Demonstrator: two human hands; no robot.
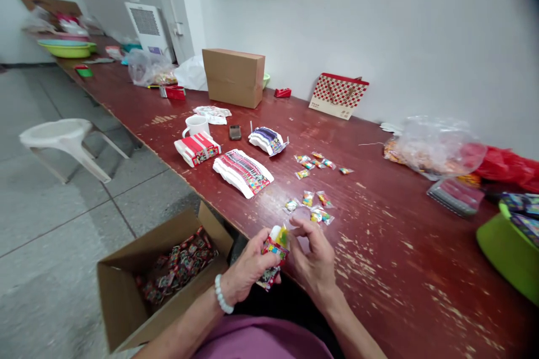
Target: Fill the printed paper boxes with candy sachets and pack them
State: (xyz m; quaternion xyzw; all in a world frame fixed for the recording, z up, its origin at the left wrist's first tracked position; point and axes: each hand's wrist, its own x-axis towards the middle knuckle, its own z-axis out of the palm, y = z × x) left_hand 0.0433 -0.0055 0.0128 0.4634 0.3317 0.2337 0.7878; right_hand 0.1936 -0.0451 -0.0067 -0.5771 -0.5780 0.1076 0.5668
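Observation:
My left hand (246, 269) is wrapped round a small red printed candy box (272, 261), held upright with its white flap raised. A clear candy packet (282, 236) with yellow-green sweets sticks out of the box's mouth. The thumb and fingers of my right hand (315, 261) are closed at the packet's edge; the exact grip is partly hidden. Just beyond my hands lie several loose candy packets (308, 198), and further back is another cluster of candy packets (318, 162). A fanned row of flat red cartons (243, 173) lies to the left of them.
At my left, a cardboard box (122, 280) contains many filled packs. On the table are a red-white carton stack (197, 148), purple cartons (267, 140), a mug (196, 125), a phone (234, 132) and a large carton (233, 78). A green basin (505, 258) stands right.

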